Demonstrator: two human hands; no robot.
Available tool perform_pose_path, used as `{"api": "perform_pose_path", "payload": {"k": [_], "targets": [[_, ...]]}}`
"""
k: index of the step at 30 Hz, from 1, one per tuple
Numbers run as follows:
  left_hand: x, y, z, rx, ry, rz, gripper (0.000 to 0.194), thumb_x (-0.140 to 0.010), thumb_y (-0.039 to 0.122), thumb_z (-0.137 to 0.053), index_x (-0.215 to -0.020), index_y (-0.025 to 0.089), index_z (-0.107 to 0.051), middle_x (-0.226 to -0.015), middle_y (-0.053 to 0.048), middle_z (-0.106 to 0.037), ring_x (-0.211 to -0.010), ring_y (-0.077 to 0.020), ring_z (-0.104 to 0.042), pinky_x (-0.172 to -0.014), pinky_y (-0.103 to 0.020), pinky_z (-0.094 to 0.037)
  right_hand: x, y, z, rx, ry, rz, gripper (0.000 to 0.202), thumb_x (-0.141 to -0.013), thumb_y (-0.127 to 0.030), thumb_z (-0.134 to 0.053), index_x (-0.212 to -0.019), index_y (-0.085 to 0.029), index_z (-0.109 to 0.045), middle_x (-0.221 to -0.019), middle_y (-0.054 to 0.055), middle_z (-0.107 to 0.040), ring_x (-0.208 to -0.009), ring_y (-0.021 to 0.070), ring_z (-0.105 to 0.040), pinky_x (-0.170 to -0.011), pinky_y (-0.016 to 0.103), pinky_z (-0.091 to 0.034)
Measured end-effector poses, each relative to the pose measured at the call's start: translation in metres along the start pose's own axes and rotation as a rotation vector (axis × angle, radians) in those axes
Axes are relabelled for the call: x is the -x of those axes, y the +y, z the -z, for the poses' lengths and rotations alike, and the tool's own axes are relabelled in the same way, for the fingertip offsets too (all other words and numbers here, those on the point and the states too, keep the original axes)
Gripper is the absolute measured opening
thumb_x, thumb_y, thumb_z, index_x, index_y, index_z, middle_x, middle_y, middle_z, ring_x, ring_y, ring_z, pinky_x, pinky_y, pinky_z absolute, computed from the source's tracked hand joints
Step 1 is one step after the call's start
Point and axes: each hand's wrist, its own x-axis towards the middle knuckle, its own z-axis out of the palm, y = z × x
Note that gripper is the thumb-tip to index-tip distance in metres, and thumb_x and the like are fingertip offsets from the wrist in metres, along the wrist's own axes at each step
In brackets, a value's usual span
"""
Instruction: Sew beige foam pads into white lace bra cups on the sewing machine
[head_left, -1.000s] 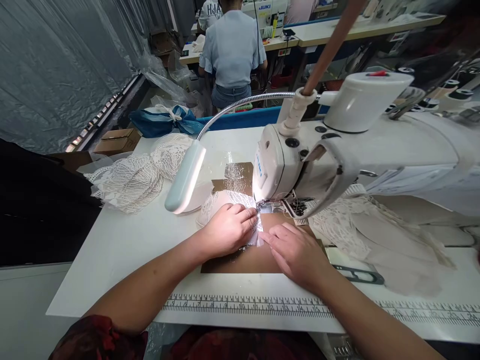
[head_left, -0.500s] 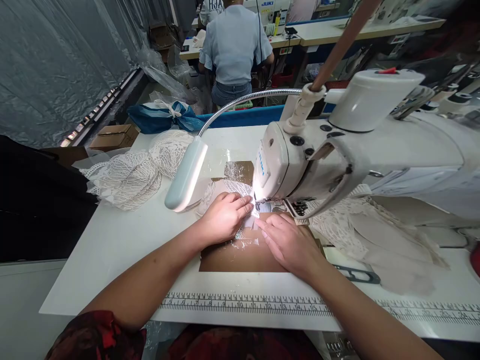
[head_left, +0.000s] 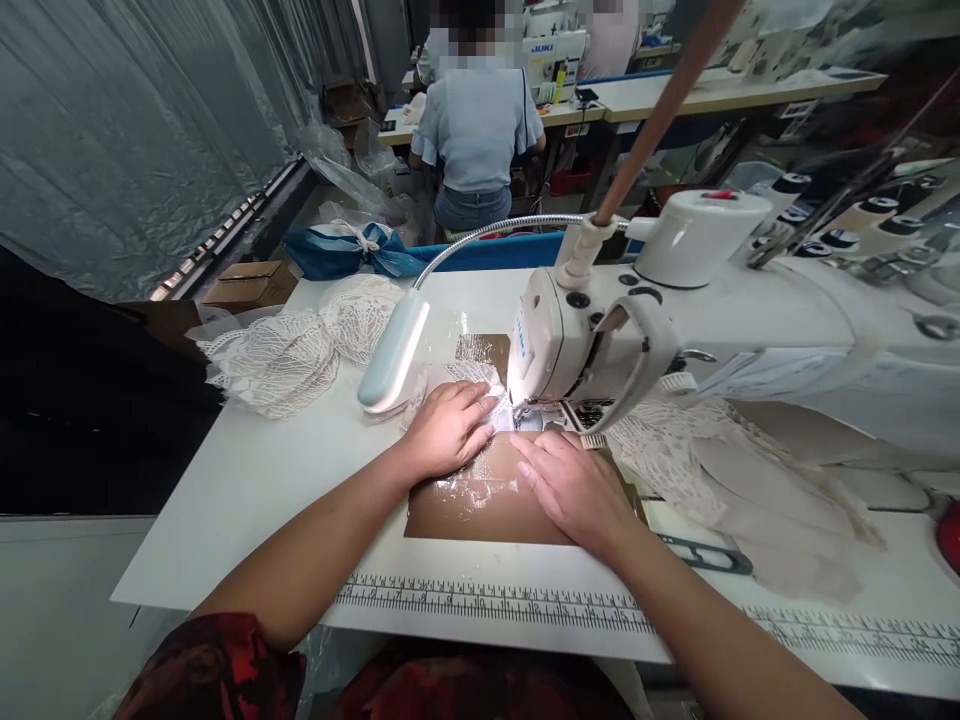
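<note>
My left hand (head_left: 450,425) lies palm down with its fingers stretched over a white lace piece (head_left: 469,372), left of the needle area of a white sewing machine (head_left: 551,325). The lace reaches under the presser foot (head_left: 517,412). My right hand (head_left: 571,478) rests just right and in front of the needle, index finger extended toward the presser foot, other fingers partly hidden. It touches the brown taped surface (head_left: 487,515), and I see no fabric held in it.
A lamp (head_left: 394,350) on a bendable metal neck lights the work. Stacked lace pieces (head_left: 277,355) lie at left, more lace (head_left: 664,450) at right beside a dark flat tool (head_left: 709,555). A ruler strip (head_left: 495,600) runs along the front edge. A person (head_left: 480,130) sits ahead.
The light fabric strip in front of the needle between my hands no longer shows there. My left thumb has moved back slightly. The whole view has shifted a little.
</note>
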Motion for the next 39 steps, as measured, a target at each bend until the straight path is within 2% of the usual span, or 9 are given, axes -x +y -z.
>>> {"api": "perform_pose_path", "payload": {"k": [4, 9, 13, 17, 22, 27, 31, 35, 39], "targets": [[0.003, -0.003, -0.003, 0.041, 0.068, 0.026, 0.043, -0.090, 0.038, -0.052, -0.124, 0.013, -0.059, -0.130, -0.015, -0.057, -0.118, -0.0289, -0.052, -0.101, -0.046, -0.042, 0.001, -0.001, 0.005, 0.012, -0.034, 0.022, 0.038, -0.094, -0.023, -0.041, -0.128, -0.016, -0.058, -0.092, 0.008, -0.066, -0.080, 0.0203, -0.060, -0.073, 0.033, -0.045], [0.007, -0.012, 0.006, 0.145, 0.073, 0.156, 0.026, -0.086, 0.016, -0.051, -0.103, 0.015, -0.071, -0.119, -0.012, -0.065, -0.111, -0.0253, -0.058, -0.098, -0.045, -0.045, 0.034, 0.003, 0.038, -0.038, -0.089, 0.108, 0.039, -0.092, -0.022, -0.045, -0.129, -0.017, -0.055, -0.116, 0.012, -0.066, -0.105, 0.0240, -0.063, -0.078, 0.035, -0.053], [0.023, 0.005, 0.029, 0.278, -0.103, 0.037, 0.021, -0.085, 0.014, -0.054, -0.093, 0.018, -0.073, -0.112, -0.007, -0.069, -0.108, -0.0209, -0.060, -0.097, -0.037, -0.048, 0.086, 0.028, 0.056, 0.035, -0.017, 0.105, 0.037, -0.092, -0.027, -0.043, -0.125, -0.019, -0.058, -0.115, 0.011, -0.068, -0.100, 0.0233, -0.067, -0.074, 0.033, -0.057], [0.038, 0.030, 0.049, 0.502, -0.247, -0.123, 0.023, -0.086, 0.025, -0.060, -0.106, 0.020, -0.070, -0.128, -0.009, -0.060, -0.122, -0.0213, -0.053, -0.105, -0.037, -0.042, 0.119, 0.055, 0.049, 0.178, 0.004, 0.065, 0.034, -0.084, -0.018, -0.044, -0.107, -0.016, -0.068, -0.102, 0.014, -0.070, -0.090, 0.0258, -0.067, -0.071, 0.036, -0.057], [0.035, 0.019, 0.047, 0.608, -0.048, 0.220, 0.050, -0.079, 0.041, -0.069, -0.124, 0.020, -0.061, -0.135, -0.012, -0.055, -0.125, -0.0257, -0.051, -0.104, -0.041, -0.043, 0.129, 0.066, 0.035, 0.220, -0.036, 0.077, 0.036, -0.082, -0.012, -0.041, -0.105, -0.014, -0.069, -0.099, 0.014, -0.069, -0.087, 0.0244, -0.066, -0.073, 0.037, -0.057], [0.024, 0.002, 0.033, 0.734, -0.214, 0.393, 0.079, -0.071, 0.041, -0.075, -0.140, 0.016, -0.045, -0.136, -0.016, -0.053, -0.125, -0.0297, -0.052, -0.102, -0.043, -0.044, 0.132, 0.068, 0.031, 0.276, -0.010, 0.103, 0.042, -0.077, -0.006, -0.042, -0.109, -0.013, -0.068, -0.099, 0.014, -0.068, -0.087, 0.0245, -0.065, -0.072, 0.036, -0.057], [0.024, 0.001, 0.025, 0.796, -0.165, 0.398, 0.065, -0.073, 0.033, -0.071, -0.133, 0.016, -0.054, -0.128, -0.012, -0.059, -0.115, -0.0265, -0.057, -0.098, -0.039, -0.045, 0.135, 0.069, 0.028, 0.303, -0.002, 0.107, 0.046, -0.073, -0.005, -0.043, -0.112, -0.014, -0.067, -0.098, 0.014, -0.068, -0.083, 0.0241, -0.065, -0.070, 0.037, -0.057], [0.028, 0.001, 0.023, 0.888, -0.163, 0.453, 0.056, -0.072, 0.033, -0.072, -0.124, 0.015, -0.061, -0.099, -0.006, -0.066, -0.089, -0.0197, -0.062, -0.077, -0.030, -0.049, 0.136, 0.069, 0.026, 0.312, -0.015, 0.123, 0.049, -0.072, -0.005, -0.043, -0.114, -0.013, -0.066, -0.097, 0.014, -0.067, -0.081, 0.0241, -0.065, -0.069, 0.037, -0.058], [0.031, 0.003, 0.025, 1.072, -0.193, 0.504, 0.035, -0.071, 0.034, -0.072, -0.099, 0.013, -0.069, -0.090, -0.005, -0.065, -0.080, -0.0166, -0.061, -0.066, -0.023, -0.045, 0.137, 0.075, 0.025, 0.309, -0.004, 0.172, 0.048, -0.073, -0.005, -0.043, -0.115, -0.011, -0.065, -0.096, 0.014, -0.069, -0.082, 0.0232, -0.067, -0.071, 0.035, -0.058]]}}
